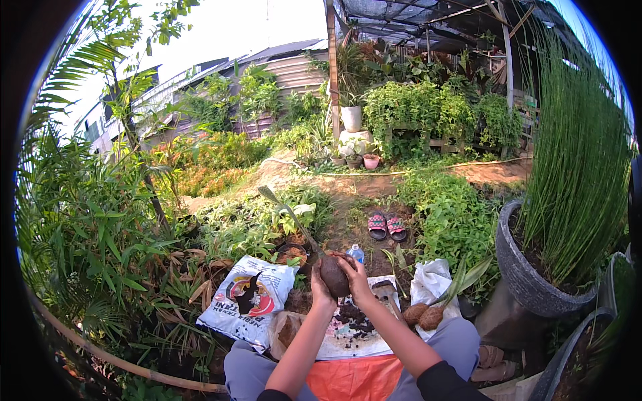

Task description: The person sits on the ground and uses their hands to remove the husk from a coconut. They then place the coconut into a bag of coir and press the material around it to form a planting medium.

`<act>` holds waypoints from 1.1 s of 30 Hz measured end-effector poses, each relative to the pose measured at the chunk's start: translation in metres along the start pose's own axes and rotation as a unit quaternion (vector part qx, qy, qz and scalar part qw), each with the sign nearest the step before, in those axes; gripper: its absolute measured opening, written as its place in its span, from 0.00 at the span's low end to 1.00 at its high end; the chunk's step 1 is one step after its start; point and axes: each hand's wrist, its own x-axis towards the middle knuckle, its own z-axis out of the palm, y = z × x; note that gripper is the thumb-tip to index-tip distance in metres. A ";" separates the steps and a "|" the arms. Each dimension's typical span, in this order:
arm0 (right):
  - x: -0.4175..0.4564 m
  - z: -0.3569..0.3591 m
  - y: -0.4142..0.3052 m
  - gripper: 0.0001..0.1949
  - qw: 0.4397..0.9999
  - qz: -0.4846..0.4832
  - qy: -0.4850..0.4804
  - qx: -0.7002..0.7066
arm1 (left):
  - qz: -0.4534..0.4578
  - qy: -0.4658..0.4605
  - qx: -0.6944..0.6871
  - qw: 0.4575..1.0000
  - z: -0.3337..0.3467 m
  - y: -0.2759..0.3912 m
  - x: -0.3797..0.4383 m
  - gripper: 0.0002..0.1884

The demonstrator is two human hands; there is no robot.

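Observation:
Both hands hold a round dark ball of soil (334, 277), with a long green leaf (299, 224) rising from its top towards the upper left. My left hand (321, 285) is pressed around the ball's left side. On its right side lies my right hand (355, 277), fingers curved over the top. Below them a white sheet (346, 353) bears dark crumbled soil (353, 318). Two brown fibrous balls (430, 318) with leaves lie to the right, by a white plastic bag (424, 280). A printed white sack (247, 301) of growing medium lies at the left.
A clear plastic bottle (355, 253) stands beyond the hands, and pink patterned sandals (386, 226) lie farther off. A large grey pot (539, 280) with tall green stems is at the right. An orange sheet (353, 378) lies between the knees. Dense plants border the left.

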 end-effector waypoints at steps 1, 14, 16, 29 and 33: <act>0.000 0.001 0.003 0.13 0.998 0.029 0.000 0.048 | 0.012 0.003 0.013 1.000 0.003 0.001 -0.002 0.24; -0.019 0.022 -0.029 0.17 0.781 -0.342 -0.044 -0.521 | 0.061 -0.006 0.026 0.998 -0.016 -0.012 0.009 0.21; -0.018 0.021 -0.026 0.18 0.796 -0.321 -0.061 -0.509 | 0.064 -0.013 0.022 0.998 -0.016 -0.010 0.009 0.20; -0.008 0.026 -0.040 0.20 0.859 -0.272 -0.056 -0.430 | 0.030 -0.023 0.126 0.991 -0.010 0.017 0.036 0.18; -0.004 0.032 -0.026 0.18 0.866 -0.258 -0.070 -0.423 | 0.021 -0.015 0.099 0.995 -0.026 0.022 0.042 0.18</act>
